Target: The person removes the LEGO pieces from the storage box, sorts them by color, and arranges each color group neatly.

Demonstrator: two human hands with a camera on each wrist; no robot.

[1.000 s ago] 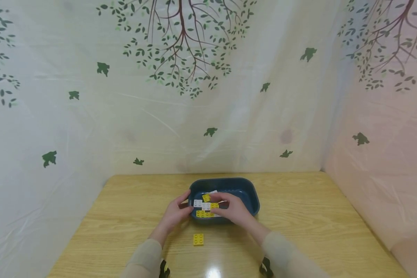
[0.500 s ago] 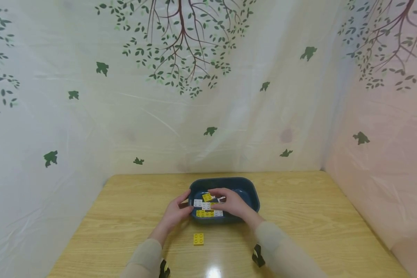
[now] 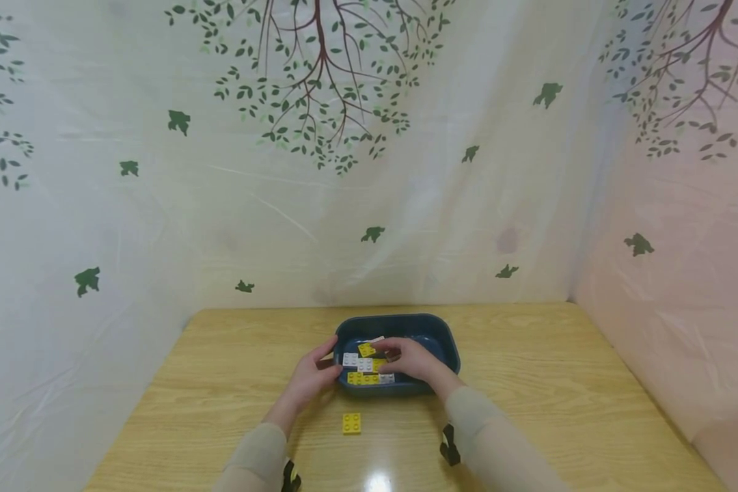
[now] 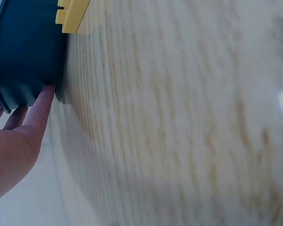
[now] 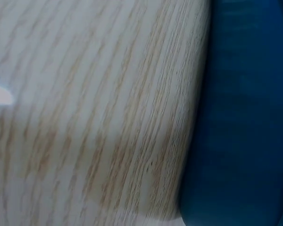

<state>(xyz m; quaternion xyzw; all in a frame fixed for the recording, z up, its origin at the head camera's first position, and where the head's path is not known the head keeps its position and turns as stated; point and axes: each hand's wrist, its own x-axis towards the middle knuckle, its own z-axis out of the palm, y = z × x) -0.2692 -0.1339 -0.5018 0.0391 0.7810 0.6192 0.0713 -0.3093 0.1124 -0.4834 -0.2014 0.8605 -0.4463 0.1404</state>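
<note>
A dark blue tray with rounded corners holds several white and yellow toy building bricks. My left hand touches the tray's left end from outside, fingers and thumb spread along the wall. My right hand reaches over the bricks inside, thumb and index finger apart. Under its fingertips lie a yellow brick and a white brick. Another white brick is at the left, and yellow bricks line the tray's near side. My right hand hides some bricks; no right fingers show in the right wrist view.
One yellow brick with studs up lies on the wooden table in front of the tray. Pale sheets printed with leaves and birds hang behind and at both sides. Light glares off the table's near part.
My right hand first draws back slightly to the right, uncovering a white brick at the near side, then lowers toward the bricks again. My left hand and the loose yellow brick stay in place.
</note>
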